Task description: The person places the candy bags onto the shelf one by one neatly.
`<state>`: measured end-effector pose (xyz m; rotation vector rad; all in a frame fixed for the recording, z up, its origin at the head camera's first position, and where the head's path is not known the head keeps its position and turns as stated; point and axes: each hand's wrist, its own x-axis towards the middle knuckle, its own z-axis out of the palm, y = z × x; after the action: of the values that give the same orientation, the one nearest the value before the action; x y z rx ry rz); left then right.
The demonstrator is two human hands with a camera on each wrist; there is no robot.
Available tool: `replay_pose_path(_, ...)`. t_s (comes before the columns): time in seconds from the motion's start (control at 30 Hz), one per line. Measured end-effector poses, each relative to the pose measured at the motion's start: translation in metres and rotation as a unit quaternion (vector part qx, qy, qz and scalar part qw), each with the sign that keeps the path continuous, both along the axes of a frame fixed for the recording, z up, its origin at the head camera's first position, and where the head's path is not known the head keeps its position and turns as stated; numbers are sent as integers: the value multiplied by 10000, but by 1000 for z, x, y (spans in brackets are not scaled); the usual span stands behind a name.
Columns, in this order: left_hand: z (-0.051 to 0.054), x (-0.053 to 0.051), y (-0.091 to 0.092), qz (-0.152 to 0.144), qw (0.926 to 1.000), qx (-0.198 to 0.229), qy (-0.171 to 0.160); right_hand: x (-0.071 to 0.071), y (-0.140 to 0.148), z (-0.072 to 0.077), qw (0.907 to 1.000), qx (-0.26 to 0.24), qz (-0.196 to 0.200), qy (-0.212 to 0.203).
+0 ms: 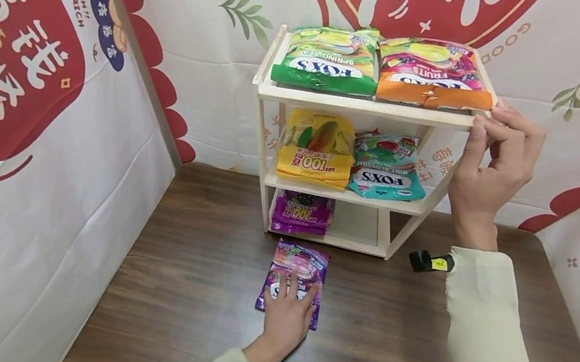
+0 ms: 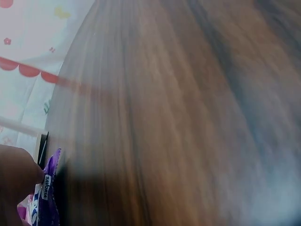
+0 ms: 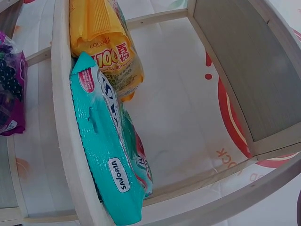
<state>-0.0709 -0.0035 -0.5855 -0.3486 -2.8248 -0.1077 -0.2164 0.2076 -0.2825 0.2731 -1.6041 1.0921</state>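
A purple Fox's candy bag [image 1: 299,265] lies on the table in front of a small wooden shelf [image 1: 359,104]. My left hand [image 1: 287,316] rests on that bag with fingers spread over its print. In the left wrist view, part of the hand [image 2: 16,174] touches the bag's purple edge [image 2: 49,188]. My right hand [image 1: 498,160] grips the shelf's top right corner, thumb at the front edge and fingers at the side. The right wrist view looks into the middle tier, where a teal mint bag [image 3: 106,141] stands beside a yellow mango bag [image 3: 106,52].
On the top tier sit a green Spring Tea bag [image 1: 328,60] and an orange-fronted Fruits bag [image 1: 434,77]. A purple 100 bag [image 1: 302,213] occupies the bottom tier's left side. Printed cloth [image 1: 217,68] hangs behind and beside the brown table [image 1: 185,266].
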Motion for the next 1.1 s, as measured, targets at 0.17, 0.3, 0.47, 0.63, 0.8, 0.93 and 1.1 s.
replay_pose_path(0.17, -3, 1, 13, -34, 10000, -65, -54, 0, -1, 0, 10000, -55, 19, -1)
replay_pose_path(0.3, -4, 1, 24, -76, 9998, -128, -96, 1, -2, 1, 10000, -86, 23, 12)
replay_pose_path(0.47, -2, 1, 37, -117, 9995, -157, -259, 0, -1, 1, 9999, -100, 70, 23)
replay_pose_path(0.63, 2, 2, 39, -92, 9984, -244, -498, -1, -1, -1, 9999, -73, 87, -6)
replay_pose_path(0.8, 3, -1, 25, -166, 9990, 381, -192, 0, -2, -1, 10000, -74, 62, -12)
replay_pose_path(0.93, 7, -6, 13, 98, 9892, 1459, 77, 0, -2, 0, 10000, -91, -11, -14)
replay_pose_path(1.1, 14, -9, 7, 732, 9621, 2602, -349, -1, 0, -1, 9999, -85, -56, -49)
